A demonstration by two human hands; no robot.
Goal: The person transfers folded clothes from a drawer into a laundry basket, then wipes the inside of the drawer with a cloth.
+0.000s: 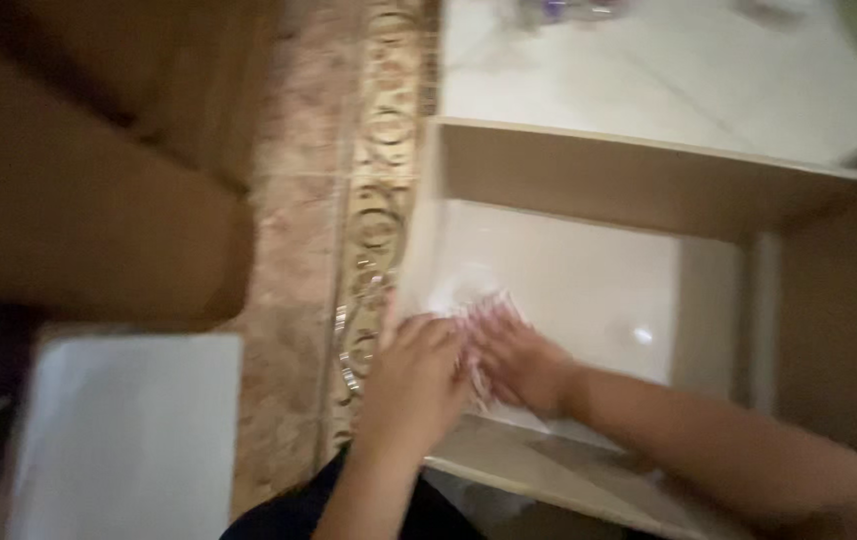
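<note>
Both hands are inside an open cardboard box (649,185) that stands on the floor, and they rest side by side at its near left corner. The left hand (419,375) lies flat with the fingers open, and the right hand (519,360), just to the right of it, is also spread, both pressing on a clear plastic wrapping (479,300) that lies under and just beyond the fingertips. The picture is blurred, so I cannot tell if any finger grips the wrapping; left of the left hand runs a patterned floor border (379,220).

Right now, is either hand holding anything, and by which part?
Both hands, left hand and right hand, are on a clear crinkled plastic wrapper inside the cardboard box; blur hides the exact grip.
</note>
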